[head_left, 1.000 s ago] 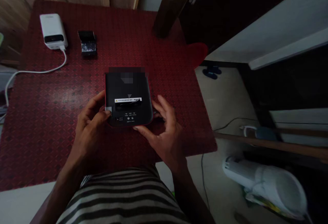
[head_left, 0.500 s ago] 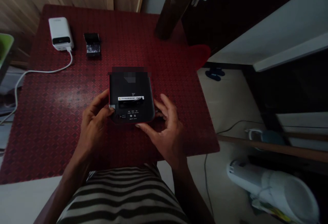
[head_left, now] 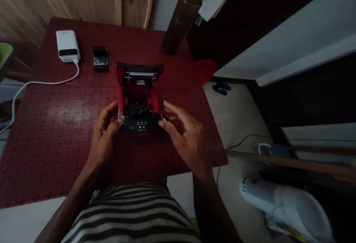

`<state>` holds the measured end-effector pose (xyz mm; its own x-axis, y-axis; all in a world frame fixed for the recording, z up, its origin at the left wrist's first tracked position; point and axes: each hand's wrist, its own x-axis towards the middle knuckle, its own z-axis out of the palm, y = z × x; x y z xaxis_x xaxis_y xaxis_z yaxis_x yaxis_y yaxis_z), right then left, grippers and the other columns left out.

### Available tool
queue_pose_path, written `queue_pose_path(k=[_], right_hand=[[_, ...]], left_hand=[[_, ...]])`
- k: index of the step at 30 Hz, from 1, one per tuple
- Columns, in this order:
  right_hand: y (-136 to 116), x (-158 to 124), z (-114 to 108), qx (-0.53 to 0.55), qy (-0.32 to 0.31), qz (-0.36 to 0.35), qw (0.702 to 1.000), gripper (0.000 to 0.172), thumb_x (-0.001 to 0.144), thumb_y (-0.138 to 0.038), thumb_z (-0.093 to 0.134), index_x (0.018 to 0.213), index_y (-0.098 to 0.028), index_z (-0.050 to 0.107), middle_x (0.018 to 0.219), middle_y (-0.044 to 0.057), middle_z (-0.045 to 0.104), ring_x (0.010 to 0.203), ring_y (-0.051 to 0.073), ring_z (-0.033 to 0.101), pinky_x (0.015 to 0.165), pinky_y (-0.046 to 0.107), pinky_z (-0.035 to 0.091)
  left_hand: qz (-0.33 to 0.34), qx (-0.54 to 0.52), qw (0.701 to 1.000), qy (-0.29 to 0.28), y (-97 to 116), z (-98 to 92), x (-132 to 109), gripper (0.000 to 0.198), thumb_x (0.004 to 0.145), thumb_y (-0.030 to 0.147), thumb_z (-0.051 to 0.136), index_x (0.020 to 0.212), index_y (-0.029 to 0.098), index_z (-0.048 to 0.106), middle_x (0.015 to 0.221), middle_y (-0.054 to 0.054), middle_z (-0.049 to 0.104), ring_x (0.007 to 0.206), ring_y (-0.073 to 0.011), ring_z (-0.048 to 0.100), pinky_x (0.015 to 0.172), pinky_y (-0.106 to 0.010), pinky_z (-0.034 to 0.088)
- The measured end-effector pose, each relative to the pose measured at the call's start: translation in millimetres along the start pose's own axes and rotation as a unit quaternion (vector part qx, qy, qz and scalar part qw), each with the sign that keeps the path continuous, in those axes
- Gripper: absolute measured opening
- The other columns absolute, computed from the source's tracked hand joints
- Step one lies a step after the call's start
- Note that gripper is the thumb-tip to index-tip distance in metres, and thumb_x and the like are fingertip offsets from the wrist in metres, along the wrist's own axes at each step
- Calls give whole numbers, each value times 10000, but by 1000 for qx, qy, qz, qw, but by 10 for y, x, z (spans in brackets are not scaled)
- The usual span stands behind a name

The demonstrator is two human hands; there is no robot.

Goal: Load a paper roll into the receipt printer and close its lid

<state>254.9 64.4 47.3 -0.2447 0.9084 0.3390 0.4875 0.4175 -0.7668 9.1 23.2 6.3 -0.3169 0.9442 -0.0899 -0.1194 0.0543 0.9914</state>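
Observation:
A small black and red label printer (head_left: 141, 124) rests on the table in front of me with its lid (head_left: 140, 68) raised. Inside its red-walled bay lies something dark (head_left: 138, 108) that I cannot make out. My left hand (head_left: 105, 128) grips the printer's left front corner, the thumb on a grey latch and the fingers curled along the side. At the right front corner, my right hand (head_left: 185, 130) holds with its thumb on the edge, while its fingers reach forward beside the right wall.
A white power bank (head_left: 67, 44) with a white cable stands at the far left of the red patterned table (head_left: 69, 143). Beside it is a small black roll (head_left: 99, 57). A tall brown bottle (head_left: 179, 22) with a green cap stands at the back right.
The printer's lid, shut before, has swung up and back, showing the red inside. My right thumb has moved from the front edge to the right corner. The view has shifted slightly.

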Motion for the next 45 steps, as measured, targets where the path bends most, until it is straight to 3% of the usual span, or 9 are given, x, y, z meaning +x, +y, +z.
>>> queue_pose_path(k=[2,5,9,16,23,29,33,39,45], right_hand=[[-69,253,-4,-52,-27,-62,996,251,1217,-235,708,1397,-265,879,1478,97,914,1376,279,876,1230,503,701],[-219,673,125,-140,-161,-107,971,324,1194,-48,625,1256,-203,902,1394,108,933,1332,266,873,1237,455,663],[-448,1076,336,-292,-353,-73,886,282,1194,-74,636,1317,-173,869,1347,147,911,1275,314,864,1130,446,658],[-475,1247,466,-340,-390,-84,852,304,1136,-24,649,1265,-189,868,1310,146,902,1213,302,864,1031,397,661],[-307,1230,500,-324,-352,-119,870,278,1079,-28,729,1269,-198,839,1364,145,874,1184,306,843,1050,427,674],[-443,1010,410,-301,-248,-103,915,184,1070,-72,747,1154,-205,842,1243,151,887,1183,337,816,994,445,679],[-438,813,137,-230,-149,-101,956,155,1055,-146,795,1150,-248,863,1181,98,893,1154,326,826,1020,465,691],[223,746,-222,-14,30,32,999,260,970,-397,912,1210,-301,880,1113,14,904,939,253,812,856,416,685],[866,817,55,29,96,104,990,275,926,-420,865,1145,-260,816,1140,53,902,1055,259,821,922,408,659]], left_hand=[[42,33,999,-1,-22,-14,-7,615,1062,574,820,1591,266,771,1612,-131,806,1485,-401,774,1186,-552,691],[109,71,991,-8,-74,-39,-6,621,1109,638,788,1598,255,772,1604,-143,808,1453,-399,790,1163,-554,701],[125,86,988,-15,-137,-65,-9,634,1141,677,748,1628,272,757,1635,-148,789,1452,-403,792,1209,-603,677],[98,71,992,-34,-125,-72,-31,632,1163,618,726,1689,270,696,1676,-167,748,1576,-414,716,1336,-668,572],[73,56,996,-21,-85,-48,-38,613,1126,593,760,1647,271,730,1665,-169,755,1576,-417,712,1352,-662,553],[68,68,995,-23,-79,-48,-38,610,1135,573,743,1660,265,711,1681,-169,747,1582,-414,705,1351,-656,551],[69,76,994,-27,-54,-50,-40,610,1144,579,733,1662,257,707,1660,-163,758,1542,-405,734,1314,-612,594],[79,90,993,-12,-63,-51,-35,602,1138,655,744,1625,302,751,1622,-137,783,1448,-405,775,1218,-587,653],[88,83,993,-1,-74,-33,-20,602,1115,709,771,1586,334,776,1558,-114,812,1402,-389,789,1189,-556,654]])
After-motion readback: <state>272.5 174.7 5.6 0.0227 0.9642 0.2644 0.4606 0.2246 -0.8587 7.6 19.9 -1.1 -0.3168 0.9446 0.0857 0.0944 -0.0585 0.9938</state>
